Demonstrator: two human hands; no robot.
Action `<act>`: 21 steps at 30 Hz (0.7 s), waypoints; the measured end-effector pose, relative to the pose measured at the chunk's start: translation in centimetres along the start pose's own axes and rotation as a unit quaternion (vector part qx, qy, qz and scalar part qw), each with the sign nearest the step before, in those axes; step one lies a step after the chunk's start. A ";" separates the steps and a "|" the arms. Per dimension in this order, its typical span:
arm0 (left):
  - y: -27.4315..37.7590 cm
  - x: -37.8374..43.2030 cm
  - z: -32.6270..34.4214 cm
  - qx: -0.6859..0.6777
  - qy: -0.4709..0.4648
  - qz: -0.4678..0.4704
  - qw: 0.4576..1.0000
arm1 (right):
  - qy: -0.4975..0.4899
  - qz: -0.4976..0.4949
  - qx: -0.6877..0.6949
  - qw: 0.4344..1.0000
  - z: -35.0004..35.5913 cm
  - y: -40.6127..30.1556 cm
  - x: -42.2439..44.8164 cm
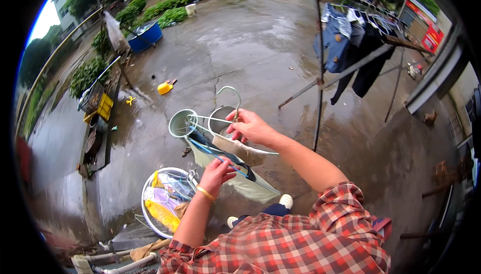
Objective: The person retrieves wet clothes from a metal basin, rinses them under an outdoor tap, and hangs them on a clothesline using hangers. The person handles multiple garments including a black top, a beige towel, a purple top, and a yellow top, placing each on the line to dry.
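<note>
My right hand [251, 127] grips the neck of a pale green wire hanger [237, 97], its hook rising above my fingers. A beige cloth [240, 148] hangs below that hand. Lower and to the left, my left hand [217, 174] pinches a blue hanger [212, 153], which lies along a dark garment [246, 170]. Pale green cloth [250, 188] spreads beneath the dark garment. Past the cloths are a green-rimmed round container [183, 124] and a grey round container [215, 118], partly hidden by the hangers.
Beside my left forearm stands a white-rimmed basket [145, 204] of hangers and cloth. Clothes [338, 37] hang on a metal rack [319, 82] at right. A yellow scoop-like object [164, 88] lies on wet concrete [248, 52]. Farther off is a blue tub [145, 38]; pipes [127, 268] lie near bottom left.
</note>
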State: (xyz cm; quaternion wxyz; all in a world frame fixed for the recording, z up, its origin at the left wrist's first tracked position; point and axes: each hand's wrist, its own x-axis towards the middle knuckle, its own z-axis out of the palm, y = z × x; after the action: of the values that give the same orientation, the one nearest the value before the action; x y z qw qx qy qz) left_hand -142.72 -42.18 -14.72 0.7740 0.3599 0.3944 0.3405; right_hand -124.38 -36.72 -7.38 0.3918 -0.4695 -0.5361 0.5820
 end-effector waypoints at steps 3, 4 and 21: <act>-1.3 2.6 7.0 0.058 -0.057 -0.014 0.997 | 0.038 -0.020 0.009 0.999 -7.2 0.8 -4.6; -2.0 3.7 9.1 0.078 -0.082 -0.017 0.993 | 0.042 -0.011 0.004 0.999 -9.7 0.6 -6.5; -15.4 23.0 43.1 0.175 -0.271 -0.137 0.936 | 0.276 0.047 0.096 0.955 -45.7 8.1 -25.5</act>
State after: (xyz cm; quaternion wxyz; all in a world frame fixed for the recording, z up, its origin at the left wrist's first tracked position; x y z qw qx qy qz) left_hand -91.58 -43.79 -17.31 0.8154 0.5107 0.2687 0.0457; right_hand -73.40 -50.43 -11.51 0.5398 -0.5972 -0.3258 0.4958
